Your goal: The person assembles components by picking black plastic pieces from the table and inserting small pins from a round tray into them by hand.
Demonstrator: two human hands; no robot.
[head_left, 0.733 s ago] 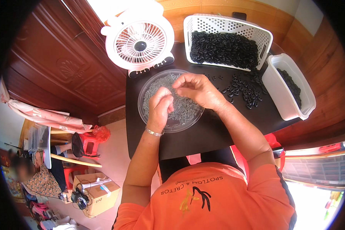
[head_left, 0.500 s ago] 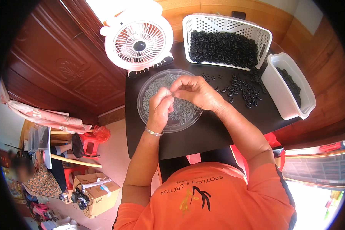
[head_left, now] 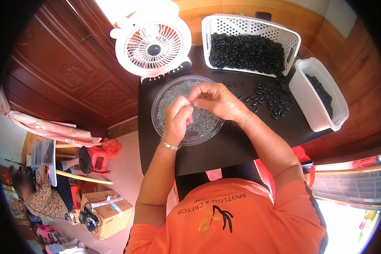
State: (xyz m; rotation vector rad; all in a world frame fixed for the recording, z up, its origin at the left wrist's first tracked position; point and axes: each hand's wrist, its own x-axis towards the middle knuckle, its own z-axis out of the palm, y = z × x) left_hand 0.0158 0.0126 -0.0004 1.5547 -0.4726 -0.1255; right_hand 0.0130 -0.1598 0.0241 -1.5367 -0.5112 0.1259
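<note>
My left hand [head_left: 178, 118] and my right hand [head_left: 216, 101] meet fingertip to fingertip above a round clear tub [head_left: 157, 129]. Both are closed in a pinch; whatever lies between the fingers is too small and hidden to name. Under them the tub holds many small translucent grey pieces [head_left: 205, 122]. Loose black oval pieces [head_left: 264, 95] with holes lie on the dark table to the right of my right hand.
A white perforated basket [head_left: 249, 25] full of black pieces stands at the back. Right of it is a white bin [head_left: 315, 108] holding more. A white fan [head_left: 153, 51] stands back left. Far left, another person [head_left: 46, 199] sits near a cardboard box [head_left: 108, 216].
My hands keep almost the same pinched pose over the tub. At far left, the other person's head has shifted slightly.
</note>
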